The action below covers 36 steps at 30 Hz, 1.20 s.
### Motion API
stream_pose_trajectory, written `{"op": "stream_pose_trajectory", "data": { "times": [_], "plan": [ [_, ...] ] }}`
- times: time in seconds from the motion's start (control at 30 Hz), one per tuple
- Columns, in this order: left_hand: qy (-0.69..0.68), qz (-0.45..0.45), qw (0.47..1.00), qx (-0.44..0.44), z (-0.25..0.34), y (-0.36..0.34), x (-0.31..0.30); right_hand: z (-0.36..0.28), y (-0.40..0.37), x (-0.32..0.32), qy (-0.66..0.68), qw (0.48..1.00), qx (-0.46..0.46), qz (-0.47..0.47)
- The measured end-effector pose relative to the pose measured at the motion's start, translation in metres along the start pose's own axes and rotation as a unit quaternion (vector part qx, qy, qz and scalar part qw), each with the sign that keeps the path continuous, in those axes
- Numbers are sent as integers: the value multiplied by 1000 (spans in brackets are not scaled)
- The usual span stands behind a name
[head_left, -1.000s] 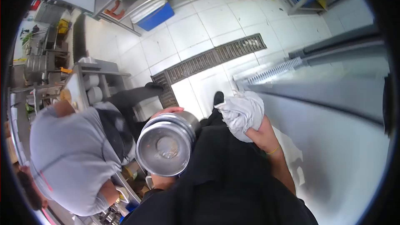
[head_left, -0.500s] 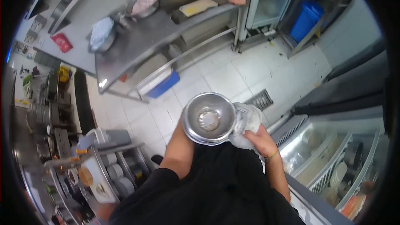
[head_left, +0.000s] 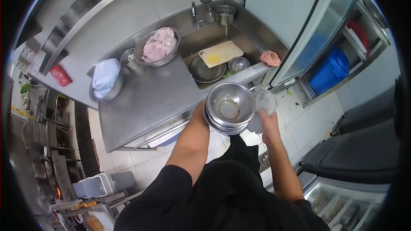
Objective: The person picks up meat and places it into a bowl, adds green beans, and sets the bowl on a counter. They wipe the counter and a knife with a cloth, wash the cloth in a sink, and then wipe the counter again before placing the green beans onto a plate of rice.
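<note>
I hold a stack of steel bowls (head_left: 230,107) in front of my chest, the inside of the top one facing up. My left hand (head_left: 201,110) grips the stack from below and behind, mostly hidden by it. My right hand (head_left: 269,123) presses a crumpled white cloth (head_left: 264,101) against the right side of the bowls.
A steel counter (head_left: 145,98) lies ahead, with a sink (head_left: 214,42) holding a pan, a cutting board (head_left: 221,53) and a small bowl. A large bowl of raw meat (head_left: 156,46) and a cloth-covered bowl (head_left: 105,79) stand on the counter. A refrigerator (head_left: 295,21) stands at right, with blue bins (head_left: 329,70) beside it.
My view has swung from the floor and a crouching person up toward the counter and sink. The bowls and cloth stay in my hands and are now nearer the counter edge.
</note>
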<state>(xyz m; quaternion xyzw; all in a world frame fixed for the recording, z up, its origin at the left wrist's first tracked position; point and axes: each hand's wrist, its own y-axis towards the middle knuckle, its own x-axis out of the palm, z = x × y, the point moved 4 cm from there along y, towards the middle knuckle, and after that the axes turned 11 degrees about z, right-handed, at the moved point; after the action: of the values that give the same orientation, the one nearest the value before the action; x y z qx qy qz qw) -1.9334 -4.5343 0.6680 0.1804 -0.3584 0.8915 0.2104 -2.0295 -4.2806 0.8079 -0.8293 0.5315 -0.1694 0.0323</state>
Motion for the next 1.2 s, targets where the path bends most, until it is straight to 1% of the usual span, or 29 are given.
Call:
{"op": "stream_pose_trajectory", "data": {
  "times": [0.03, 0.07, 0.13, 0.17, 0.2, 0.27, 0.3, 0.33, 0.43, 0.47, 0.5, 0.53, 0.57, 0.6, 0.63, 0.7, 0.73, 0.77, 0.8, 0.83, 0.87, 0.9, 0.93, 0.97, 1.03, 1.07, 1.13, 1.17, 1.2],
  "plan": [
    [-4, 7, 1000, 0, 9, 30, 6, 1, 29, 16, -9, 1000, -11, -15],
    [-6, 15, 1000, 2, 20, 62, 13, -3, 58, 34, -33, 999, 1, -22],
    [-11, 32, 999, 0, 40, 136, 28, 26, 150, 53, -87, 996, 1, -38],
    [-11, 43, 999, 0, 50, 176, 37, 30, 191, 70, -111, 993, 5, -47],
    [-16, 52, 999, -2, 63, 216, 48, 29, 230, 86, -112, 993, 16, -36],
    [-23, 71, 997, -5, 82, 294, 65, 35, 325, 118, -64, 995, -40, -73],
    [-24, 83, 996, -14, 86, 329, 74, 45, 359, 128, -41, 994, -56, -83],
    [-26, 91, 995, -21, 90, 365, 81, 55, 402, 138, -64, 994, -24, -85],
    [-58, 113, 991, -46, 79, 442, 95, 70, 511, 159, -120, 980, 133, -92],
    [-71, 120, 989, -57, 71, 463, 97, 82, 545, 165, -113, 985, 102, -83],
    [-88, 124, 986, -63, 61, 481, 100, 104, 577, 167, -105, 983, 113, -95],
    [-110, 125, 983, -72, 49, 494, 101, 130, 606, 165, -100, 981, 123, -109],
    [-134, 124, 980, -79, 38, 506, 102, 136, 627, 168, -98, 979, 131, -122],
    [-155, 122, 977, -86, 25, 517, 102, 145, 641, 164, -141, 974, 140, -110],
    [-173, 121, 973, -90, 14, 526, 101, 152, 656, 158, -228, 962, 125, -83],
    [-195, 94, 971, -98, -1, 537, 92, 164, 678, 148, -395, 914, 93, -34],
    [-201, 73, 971, -102, -7, 542, 86, 139, 676, 153, -445, 895, -3, -5],
    [-208, 52, 972, -97, -6, 548, 79, 128, 674, 161, -434, 900, -33, 23],
    [-194, -11, 979, -56, -8, 551, 69, 119, 668, 171, -419, 904, -63, 51],
    [-156, 8, 987, -44, -5, 546, 70, 103, 662, 183, -400, 908, -96, 79],
    [-118, 27, 992, -32, 3, 532, 77, 68, 644, 215, -336, 931, -138, 42],
    [-79, 46, 996, -20, 14, 517, 85, 69, 642, 243, -352, 920, -174, 8],
    [-72, 52, 996, -23, 26, 502, 93, 76, 647, 272, -367, 905, -211, -24],
    [-53, 78, 995, -18, 36, 494, 95, 83, 650, 301, -381, 889, -249, -55],
    [-14, 131, 991, -7, 56, 486, 92, 98, 653, 367, -398, 835, -379, -8],
    [-25, 133, 991, -15, 62, 484, 84, 108, 662, 386, -434, 823, -363, -40],
    [-21, 155, 988, 1, 82, 481, 78, 132, 669, 421, -506, 791, -327, -105],
    [-18, 165, 986, 4, 89, 479, 74, 151, 672, 426, -523, 781, -326, -104],
    [-19, 148, 989, 20, 94, 482, 65, 172, 681, 425, -542, 769, -325, -101]
  ]
}}
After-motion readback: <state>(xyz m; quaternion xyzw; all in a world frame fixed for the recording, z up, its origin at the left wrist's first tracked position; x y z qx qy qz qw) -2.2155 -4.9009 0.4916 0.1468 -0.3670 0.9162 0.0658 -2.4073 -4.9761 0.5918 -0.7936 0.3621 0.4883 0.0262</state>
